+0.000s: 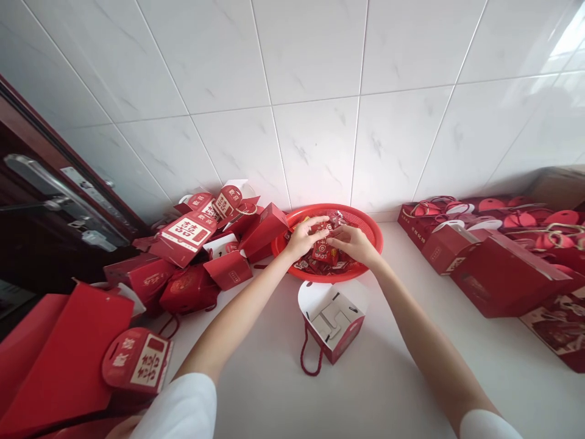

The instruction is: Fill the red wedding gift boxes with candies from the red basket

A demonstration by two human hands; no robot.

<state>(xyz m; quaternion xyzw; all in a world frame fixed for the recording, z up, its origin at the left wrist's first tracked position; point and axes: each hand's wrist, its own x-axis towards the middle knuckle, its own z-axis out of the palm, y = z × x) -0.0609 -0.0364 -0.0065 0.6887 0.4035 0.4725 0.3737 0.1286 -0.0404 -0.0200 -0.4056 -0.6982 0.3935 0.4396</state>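
Observation:
A red plastic basket (375, 235) with a mesh wall stands against the tiled wall and holds many small red wrapped packets. Over its left part reaches my left hand (302, 239), fingers apart and stretched across a red packet marked LOVE (323, 253). From the other side comes my right hand (353, 242), its thumb and fingertips slightly parted at that packet's right edge. I cannot see a firm grip in either hand. In front of the basket an open red box (345, 341) with a white inside and a dark red cord handle stands upright; its folded bottom shows.
Red gift boxes (187, 235) lie in a loose pile on the left, with larger red boxes (68, 353) nearer me. More red boxes (507, 268) with cords line the right side. A dark door with a metal handle (46, 177) is at far left. All rest on a white tabletop (274, 378).

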